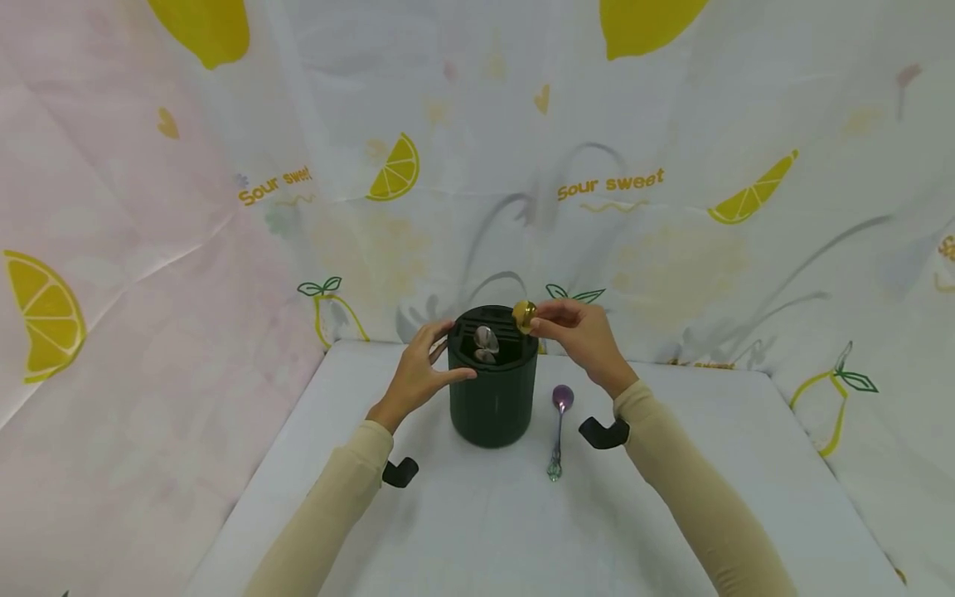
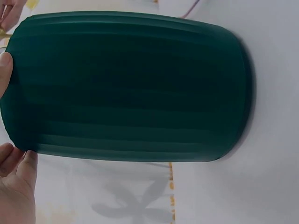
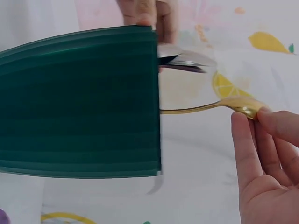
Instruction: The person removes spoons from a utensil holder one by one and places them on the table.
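A dark green utensil holder (image 1: 491,406) with a slotted top stands upright on the table. My left hand (image 1: 422,371) grips its rim from the left, thumb on the near side and fingers farther round. The bowl of a gold spoon (image 3: 243,106) is pinched between the thumb and fingers of my right hand (image 1: 580,336). Its handle runs down inside the holder, where the lower part is hidden. Silver spoons (image 1: 487,340) stick up through the wider opening, bowls upward. To the holder's right lies a purple spoon (image 1: 563,400) with an ornate handle end, its bowl pointing away from me.
The white table (image 1: 477,531) runs back to a hanging cloth (image 1: 462,99) printed with lemons and the words "Sour sweet". This cloth also covers the left and right sides. Dark curved mounts (image 1: 604,433) show at both wrists.
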Motion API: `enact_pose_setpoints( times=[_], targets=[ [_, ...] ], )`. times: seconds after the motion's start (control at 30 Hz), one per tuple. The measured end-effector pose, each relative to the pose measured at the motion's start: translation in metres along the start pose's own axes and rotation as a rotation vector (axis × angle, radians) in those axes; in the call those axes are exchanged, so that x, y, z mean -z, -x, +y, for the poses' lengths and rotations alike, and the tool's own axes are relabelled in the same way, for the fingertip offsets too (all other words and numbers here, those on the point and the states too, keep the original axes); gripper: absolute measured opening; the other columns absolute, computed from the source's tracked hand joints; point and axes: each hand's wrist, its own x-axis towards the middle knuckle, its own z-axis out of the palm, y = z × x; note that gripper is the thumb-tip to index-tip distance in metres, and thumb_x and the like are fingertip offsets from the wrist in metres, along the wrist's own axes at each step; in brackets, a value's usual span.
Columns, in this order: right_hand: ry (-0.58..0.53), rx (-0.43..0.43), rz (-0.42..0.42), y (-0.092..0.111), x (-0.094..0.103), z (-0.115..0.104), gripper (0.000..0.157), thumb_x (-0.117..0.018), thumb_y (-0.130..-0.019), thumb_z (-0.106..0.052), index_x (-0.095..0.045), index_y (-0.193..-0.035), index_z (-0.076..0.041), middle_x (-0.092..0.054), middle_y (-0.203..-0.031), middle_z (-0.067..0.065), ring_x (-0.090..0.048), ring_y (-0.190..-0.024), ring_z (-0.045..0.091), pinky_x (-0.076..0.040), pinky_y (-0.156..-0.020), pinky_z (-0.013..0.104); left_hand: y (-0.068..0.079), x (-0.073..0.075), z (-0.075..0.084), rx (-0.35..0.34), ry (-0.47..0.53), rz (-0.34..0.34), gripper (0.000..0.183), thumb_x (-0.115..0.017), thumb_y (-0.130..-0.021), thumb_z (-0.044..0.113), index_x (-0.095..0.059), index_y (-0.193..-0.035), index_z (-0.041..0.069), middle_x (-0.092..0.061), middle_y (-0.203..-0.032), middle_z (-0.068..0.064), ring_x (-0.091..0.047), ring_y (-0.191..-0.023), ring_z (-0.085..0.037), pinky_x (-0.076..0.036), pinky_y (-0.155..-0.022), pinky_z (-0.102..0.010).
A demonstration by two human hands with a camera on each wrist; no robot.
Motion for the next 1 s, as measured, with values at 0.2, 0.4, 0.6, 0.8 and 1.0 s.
enact_pose_setpoints(
  times=[0.2, 0.4, 0.6, 0.8, 1.0],
  targets=[
    [-0.067, 0.073, -0.001, -0.006, 0.008, -0.021, 0.025, -0.073, -0.089, -0.007, -0.067, -0.109, 0.007, -0.070, -0.098, 0.011, -0.070, -0.086, 0.021, -0.060, -0.085, 0.034, 0.000, 0.000, 0.001, 0.007, -0.019, 0.002, 0.093, -0.088, -0.070, 0.031, -0.040, -0.146, 0.005, -0.041, -0.142, -0.005, -0.039, -0.135, -0.017, -0.038, -0.109, -0.020],
    [-0.157, 0.153, -0.005, -0.010, 0.019, -0.045, 0.024, -0.072, -0.088, -0.003, -0.067, -0.109, 0.008, -0.070, -0.099, 0.012, -0.071, -0.085, 0.023, -0.060, -0.084, 0.036, 0.000, 0.001, 0.001, -0.006, -0.017, 0.003, 0.093, -0.087, -0.070, 0.033, -0.040, -0.145, 0.005, -0.041, -0.143, -0.006, -0.039, -0.136, -0.020, -0.039, -0.109, -0.024],
    [-0.190, 0.173, 0.028, -0.013, 0.032, -0.058, 0.027, -0.073, -0.087, -0.004, -0.066, -0.110, 0.009, -0.070, -0.100, 0.015, -0.070, -0.087, 0.024, -0.059, -0.084, 0.037, 0.000, 0.000, -0.001, -0.002, -0.017, 0.010, 0.092, -0.088, -0.070, 0.031, -0.040, -0.145, 0.005, -0.041, -0.143, -0.005, -0.039, -0.135, -0.018, -0.039, -0.109, -0.022],
    [-0.271, 0.170, 0.053, -0.012, 0.045, -0.064, 0.029, -0.072, -0.087, 0.001, -0.063, -0.112, 0.012, -0.069, -0.103, 0.017, -0.070, -0.091, 0.026, -0.058, -0.086, 0.037, 0.000, 0.000, -0.002, -0.012, -0.014, 0.008, 0.092, -0.088, -0.070, 0.031, -0.040, -0.145, 0.005, -0.041, -0.143, -0.006, -0.039, -0.135, -0.019, -0.039, -0.109, -0.022],
    [-0.375, 0.166, 0.084, -0.010, 0.059, -0.070, 0.029, -0.070, -0.087, 0.006, -0.061, -0.113, 0.015, -0.069, -0.104, 0.018, -0.070, -0.090, 0.026, -0.057, -0.087, 0.038, 0.000, 0.000, -0.002, -0.010, -0.007, 0.007, 0.093, -0.088, -0.070, 0.031, -0.040, -0.145, 0.006, -0.040, -0.143, -0.005, -0.039, -0.136, -0.018, -0.039, -0.109, -0.022]
  ],
)
